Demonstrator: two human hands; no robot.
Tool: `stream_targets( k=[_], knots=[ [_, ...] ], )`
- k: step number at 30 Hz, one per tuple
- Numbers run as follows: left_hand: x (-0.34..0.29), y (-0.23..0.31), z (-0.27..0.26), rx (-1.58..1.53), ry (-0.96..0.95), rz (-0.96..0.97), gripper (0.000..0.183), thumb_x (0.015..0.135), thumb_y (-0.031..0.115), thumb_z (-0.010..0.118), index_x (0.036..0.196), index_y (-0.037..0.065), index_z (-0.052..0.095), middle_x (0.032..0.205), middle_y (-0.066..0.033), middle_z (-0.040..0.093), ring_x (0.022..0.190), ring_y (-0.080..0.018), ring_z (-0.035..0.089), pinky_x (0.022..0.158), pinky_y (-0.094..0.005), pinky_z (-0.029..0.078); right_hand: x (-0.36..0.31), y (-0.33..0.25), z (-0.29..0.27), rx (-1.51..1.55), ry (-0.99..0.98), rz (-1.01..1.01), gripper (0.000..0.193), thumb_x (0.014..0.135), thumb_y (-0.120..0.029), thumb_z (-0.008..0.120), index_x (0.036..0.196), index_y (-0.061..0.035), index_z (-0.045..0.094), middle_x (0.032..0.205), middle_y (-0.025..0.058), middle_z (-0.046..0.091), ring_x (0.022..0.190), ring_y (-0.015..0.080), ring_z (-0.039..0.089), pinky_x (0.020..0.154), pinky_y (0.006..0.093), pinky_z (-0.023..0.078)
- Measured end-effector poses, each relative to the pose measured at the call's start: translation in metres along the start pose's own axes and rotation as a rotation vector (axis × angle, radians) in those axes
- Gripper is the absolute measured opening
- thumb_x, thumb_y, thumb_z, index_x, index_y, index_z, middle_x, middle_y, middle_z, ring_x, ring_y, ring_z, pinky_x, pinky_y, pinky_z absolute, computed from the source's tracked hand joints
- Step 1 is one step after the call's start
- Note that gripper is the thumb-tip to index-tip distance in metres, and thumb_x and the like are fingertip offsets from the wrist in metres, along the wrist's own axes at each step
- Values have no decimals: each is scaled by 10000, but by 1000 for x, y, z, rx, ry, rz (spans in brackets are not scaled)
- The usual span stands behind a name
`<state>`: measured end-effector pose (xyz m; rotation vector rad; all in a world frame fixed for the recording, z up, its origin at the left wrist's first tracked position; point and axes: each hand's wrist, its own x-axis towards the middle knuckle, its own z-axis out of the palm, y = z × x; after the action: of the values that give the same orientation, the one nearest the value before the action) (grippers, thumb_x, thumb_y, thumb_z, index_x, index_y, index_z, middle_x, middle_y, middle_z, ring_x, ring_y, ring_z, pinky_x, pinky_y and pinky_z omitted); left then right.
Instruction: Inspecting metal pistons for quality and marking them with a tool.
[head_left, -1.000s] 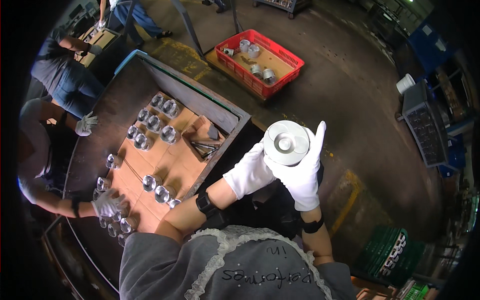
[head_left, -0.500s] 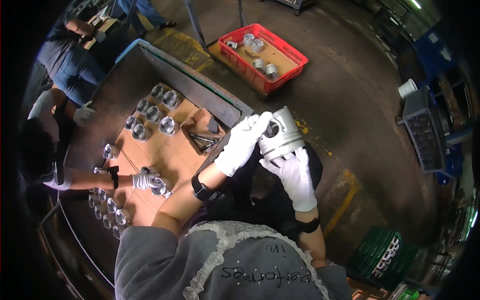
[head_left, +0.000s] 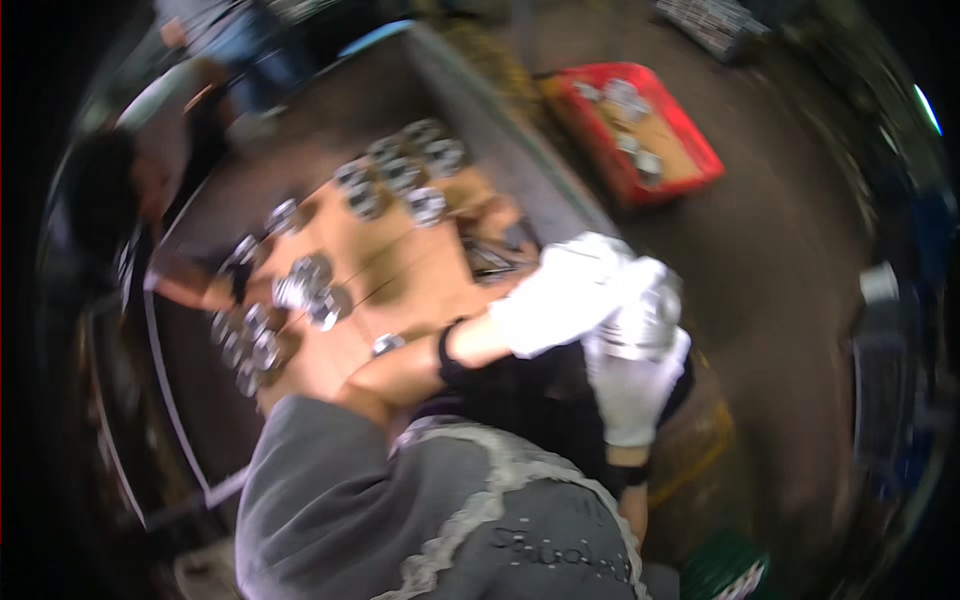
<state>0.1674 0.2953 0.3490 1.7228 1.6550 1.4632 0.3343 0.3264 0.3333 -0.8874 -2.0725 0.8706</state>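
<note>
A silvery metal piston (head_left: 648, 322) is held just past the table's right edge, in front of my body. My white-gloved right hand (head_left: 630, 392) supports it from below, fingers around its lower part. My left hand (head_left: 570, 290), also gloved in white, lies against its upper left side, fingers closed over the top. Motion blur smears the fingertips. On the cardboard-covered work table (head_left: 385, 290) to my left stand several more pistons (head_left: 404, 172). A co-worker's gloved hand (head_left: 292, 292) is at a piston (head_left: 327, 307) there.
A red crate (head_left: 690, 187) with several pistons stands beyond the table. A small box of metal tools (head_left: 492, 262) sits near the table's right side. The co-worker (head_left: 110, 190) leans in from the left; another person (head_left: 225, 45) stands behind. A green crate (head_left: 725, 568) is at the lower right.
My view has swung, so table and red crate appear farther right. The piston, still in my hands, has turned, and my left hand now covers more of its top.
</note>
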Motion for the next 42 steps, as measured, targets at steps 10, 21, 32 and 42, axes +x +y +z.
stream_targets(
  k=[10,21,32,42],
  knots=[
    [-21,21,13,582,357,203,213,951,236,507,1091,139,634,725,-93,533,659,-255,517,494,-343,364,-15,17,-9,-306,61,-166,893,732,-494,806,1284,40,351,1299,244,511,1177,334,560,983,432,449],
    [-23,5,-5,-163,237,19,230,950,144,535,1135,80,656,893,-135,665,873,-312,629,751,-389,527,14,-28,-9,-166,-246,7,717,773,-313,795,1310,10,445,1234,186,587,1073,322,621,916,416,506],
    [15,14,3,-131,12,99,288,1012,181,498,1200,-10,604,1077,-129,645,984,-228,598,893,-309,467,2,24,-25,725,-1,164,838,792,-167,775,1441,-34,262,1357,160,458,1235,249,514,1036,410,447],
    [24,9,29,-724,-95,-404,233,965,198,619,1067,-6,666,994,3,662,921,-55,565,849,-226,451,-9,24,-19,1239,173,440,783,904,-425,651,1479,-58,268,1416,193,418,1285,304,474,1044,488,433]
  ],
)
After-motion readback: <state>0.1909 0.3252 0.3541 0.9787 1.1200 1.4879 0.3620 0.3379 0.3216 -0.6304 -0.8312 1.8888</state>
